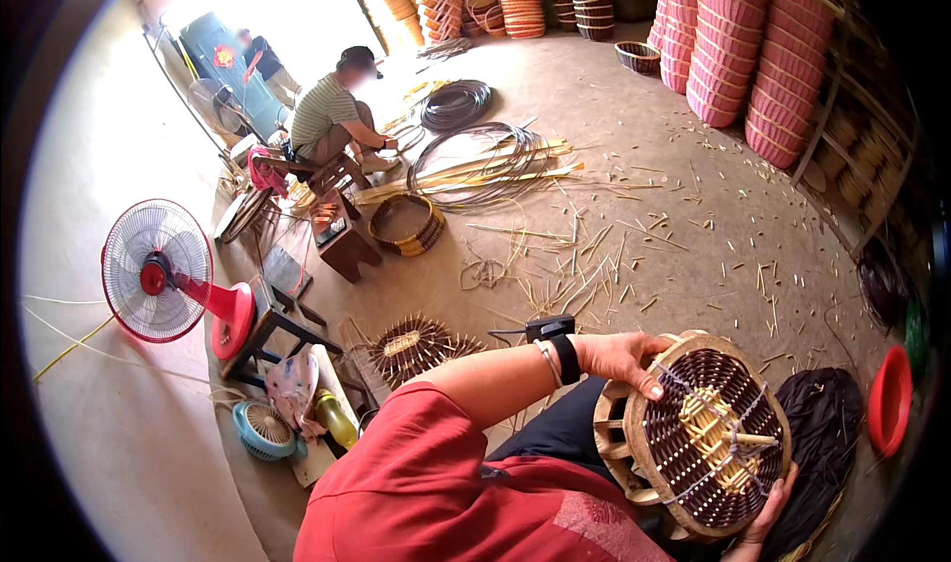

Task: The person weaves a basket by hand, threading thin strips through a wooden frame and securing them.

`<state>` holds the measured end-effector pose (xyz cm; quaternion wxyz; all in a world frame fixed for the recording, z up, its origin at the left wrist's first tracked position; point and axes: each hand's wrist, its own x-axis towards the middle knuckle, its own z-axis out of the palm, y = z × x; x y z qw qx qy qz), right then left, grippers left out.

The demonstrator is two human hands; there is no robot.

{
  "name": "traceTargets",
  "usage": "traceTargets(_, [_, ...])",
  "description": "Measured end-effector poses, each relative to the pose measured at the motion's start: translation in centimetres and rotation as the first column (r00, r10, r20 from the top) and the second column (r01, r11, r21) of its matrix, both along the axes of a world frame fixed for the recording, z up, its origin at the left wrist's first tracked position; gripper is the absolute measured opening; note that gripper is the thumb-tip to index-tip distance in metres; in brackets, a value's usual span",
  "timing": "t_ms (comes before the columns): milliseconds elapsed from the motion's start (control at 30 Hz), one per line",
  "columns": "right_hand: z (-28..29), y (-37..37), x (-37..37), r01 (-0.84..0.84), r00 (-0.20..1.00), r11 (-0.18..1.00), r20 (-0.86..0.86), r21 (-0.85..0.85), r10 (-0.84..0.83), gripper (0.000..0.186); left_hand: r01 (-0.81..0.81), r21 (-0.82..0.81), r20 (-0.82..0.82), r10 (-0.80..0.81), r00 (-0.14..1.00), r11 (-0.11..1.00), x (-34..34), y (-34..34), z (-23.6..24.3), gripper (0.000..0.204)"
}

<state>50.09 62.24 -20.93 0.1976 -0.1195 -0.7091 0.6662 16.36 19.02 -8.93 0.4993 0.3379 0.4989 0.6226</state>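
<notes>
A woven oval basket base (684,438) in dark brown and pale cane is tied with light string over a wooden frame (634,433) with openings in its side. It is tilted up above my lap. My left hand (631,362) grips the upper left rim, thumb on the weave and the other fingers partly hidden behind. At the lower right rim, my right hand (773,512) curls its fingers round the edge; its palm is mostly hidden. A short pale stick (758,440) pokes out from the string at the centre of the weave.
Another flat woven base (416,349) with spokes lies on the floor. A red fan (158,275) stands at left on a dark stool. A person (337,121) sits by cane coils (466,166). Dark strands (817,413) and a red bowl (890,401) lie at right; pink basket stacks (728,47) stand behind.
</notes>
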Motion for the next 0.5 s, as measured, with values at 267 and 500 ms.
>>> traceTargets(267, [-1.1, 0.6, -1.0, 0.016, 1.0, 0.999, -0.008, 0.031, -0.015, 0.09, 0.099, 0.006, 0.002, -0.099, 0.995, 0.995, -1.1, -1.6, -0.4, 0.091])
traceTargets(500, [-2.0, -0.8, 3.2, 0.102, 0.995, 0.993, 0.002, 0.052, -0.102, 0.096, 0.153, -0.075, -0.094, -0.16, 0.983, 0.985, -1.4, -1.8, 1.1, 0.077])
